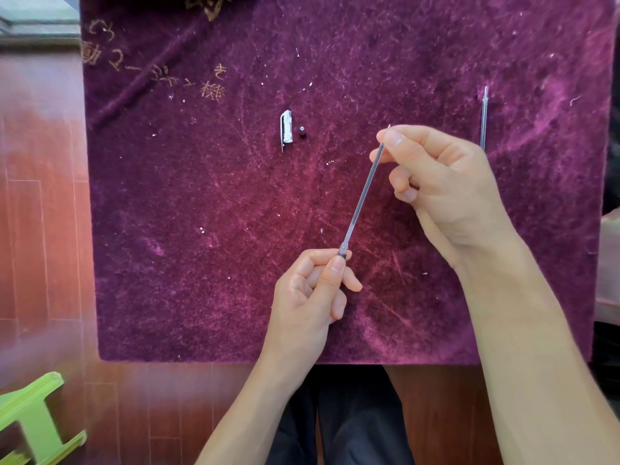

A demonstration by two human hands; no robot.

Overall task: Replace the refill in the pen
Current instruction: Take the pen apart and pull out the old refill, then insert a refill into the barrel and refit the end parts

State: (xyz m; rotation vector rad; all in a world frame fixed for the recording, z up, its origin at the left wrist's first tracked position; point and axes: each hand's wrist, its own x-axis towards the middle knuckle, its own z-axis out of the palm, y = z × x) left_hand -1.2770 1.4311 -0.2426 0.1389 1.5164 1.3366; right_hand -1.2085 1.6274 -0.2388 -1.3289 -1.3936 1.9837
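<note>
A thin clear refill [364, 193] runs diagonally above the purple velvet mat [208, 213]. My right hand [439, 189] pinches its upper tip end between thumb and forefinger. Its lower end enters the pen barrel [342, 254], of which only the threaded mouth shows above my left hand [315, 290], whose fingers are closed around the rest. A second refill [484, 119] lies on the mat at the upper right, partly behind my right hand. The clear pen cap with a metal clip [286, 130] lies at the mat's middle top, with a small dark pen tip piece [302, 132] beside it.
The mat covers a small table over a reddish wood floor [43, 213]. A green plastic stool [33, 421] stands at the lower left. Gold embroidery [151, 72] marks the mat's upper left. My dark trousers [352, 421] show below the mat's near edge.
</note>
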